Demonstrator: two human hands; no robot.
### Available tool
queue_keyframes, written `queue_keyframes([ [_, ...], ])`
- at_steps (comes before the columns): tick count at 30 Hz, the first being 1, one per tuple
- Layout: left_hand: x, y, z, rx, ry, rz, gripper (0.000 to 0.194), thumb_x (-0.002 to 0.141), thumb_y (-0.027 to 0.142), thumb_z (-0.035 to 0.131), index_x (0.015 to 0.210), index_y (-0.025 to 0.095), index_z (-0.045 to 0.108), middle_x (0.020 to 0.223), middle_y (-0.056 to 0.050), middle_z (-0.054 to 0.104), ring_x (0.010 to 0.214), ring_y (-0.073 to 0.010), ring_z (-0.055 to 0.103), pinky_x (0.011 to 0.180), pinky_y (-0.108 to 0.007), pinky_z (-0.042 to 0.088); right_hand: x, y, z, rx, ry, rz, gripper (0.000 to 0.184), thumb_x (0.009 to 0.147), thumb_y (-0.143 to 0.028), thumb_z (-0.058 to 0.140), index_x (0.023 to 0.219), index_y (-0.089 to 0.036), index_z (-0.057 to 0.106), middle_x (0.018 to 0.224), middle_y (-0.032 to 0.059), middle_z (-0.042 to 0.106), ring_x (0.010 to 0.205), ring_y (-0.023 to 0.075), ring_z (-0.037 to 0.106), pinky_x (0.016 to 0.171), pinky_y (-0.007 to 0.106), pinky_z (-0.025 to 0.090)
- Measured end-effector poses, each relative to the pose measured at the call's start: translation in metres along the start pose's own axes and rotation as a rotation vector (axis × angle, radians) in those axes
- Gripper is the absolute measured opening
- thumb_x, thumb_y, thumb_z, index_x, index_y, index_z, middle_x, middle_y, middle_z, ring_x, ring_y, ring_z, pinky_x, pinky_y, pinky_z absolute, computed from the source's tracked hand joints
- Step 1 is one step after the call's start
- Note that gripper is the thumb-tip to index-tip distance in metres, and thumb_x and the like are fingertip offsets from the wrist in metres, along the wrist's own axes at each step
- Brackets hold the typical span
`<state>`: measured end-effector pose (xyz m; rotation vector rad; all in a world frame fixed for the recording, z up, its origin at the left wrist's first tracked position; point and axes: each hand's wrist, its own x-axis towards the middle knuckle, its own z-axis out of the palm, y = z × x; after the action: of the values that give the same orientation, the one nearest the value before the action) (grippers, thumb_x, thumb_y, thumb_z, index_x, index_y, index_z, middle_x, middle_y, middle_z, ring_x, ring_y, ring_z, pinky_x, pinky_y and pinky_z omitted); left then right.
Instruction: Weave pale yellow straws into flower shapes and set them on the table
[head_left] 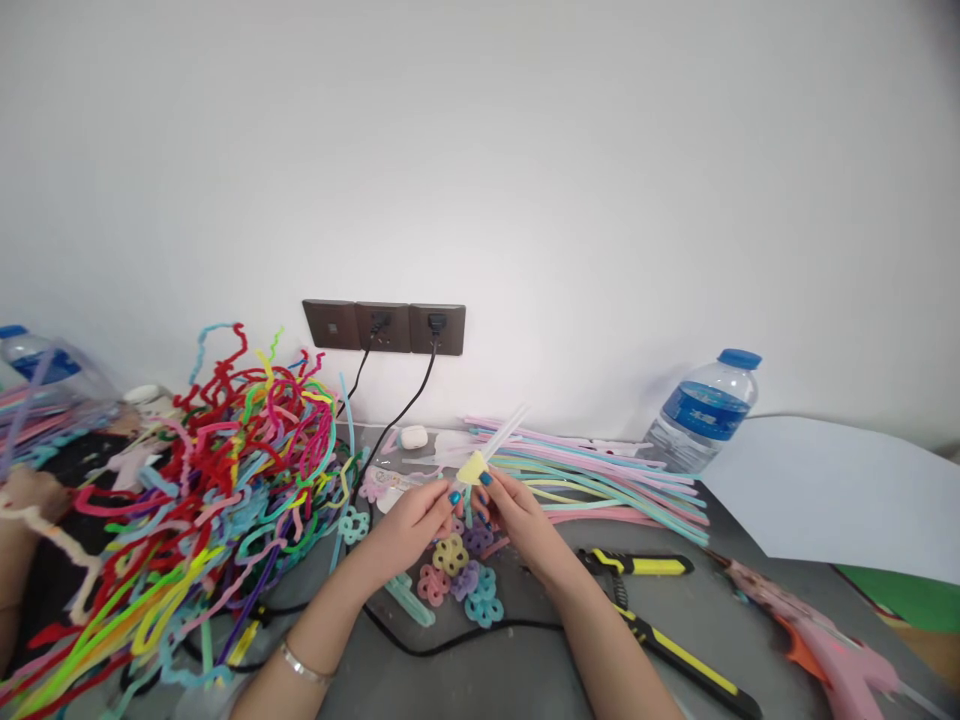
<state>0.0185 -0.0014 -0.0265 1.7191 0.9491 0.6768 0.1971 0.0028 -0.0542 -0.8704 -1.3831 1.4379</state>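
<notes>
Between my two hands is a small pale yellow piece (472,468), seemingly bent pipe cleaner, with whitish strips (507,432) sticking up to the right behind it. My left hand (421,520) pinches at its left lower side, thumb and fingers closed. On its right, my right hand (517,515) presses thumb and fingertips together at its edge. Fingers hide the lower part. Just below lie several looped flowers: a yellow flower (450,553), a pink flower (433,584), a purple flower (466,578) and a blue flower (484,597). A teal flower (354,525) lies left.
A tangled heap of coloured pipe cleaners (247,460) fills the left. Straight pastel pipe cleaners (600,478) lie behind my hands. Yellow-black pliers (675,640), a pink glue gun (817,630), a water bottle (705,410) and white paper (840,495) are right. A co-worker's hand (34,500) is far left.
</notes>
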Motion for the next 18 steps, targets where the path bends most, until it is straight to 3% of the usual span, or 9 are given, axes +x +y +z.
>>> queue_keyframes([
  [18, -0.004, 0.013, 0.006, -0.013, -0.089, -0.03, 0.026, 0.096, 0.035, 0.032, 0.076, 0.021, 0.04, 0.057, 0.007, 0.042, 0.051, -0.0105, 0.036, 0.055, -0.024, 0.032, 0.008, 0.003, -0.003, 0.142, 0.255, -0.11, 0.046, 0.082, -0.064, 0.054, 0.066, -0.022, 0.042, 0.061, -0.0032, 0.038, 0.054, 0.013, 0.032, 0.053, 0.027, 0.028],
])
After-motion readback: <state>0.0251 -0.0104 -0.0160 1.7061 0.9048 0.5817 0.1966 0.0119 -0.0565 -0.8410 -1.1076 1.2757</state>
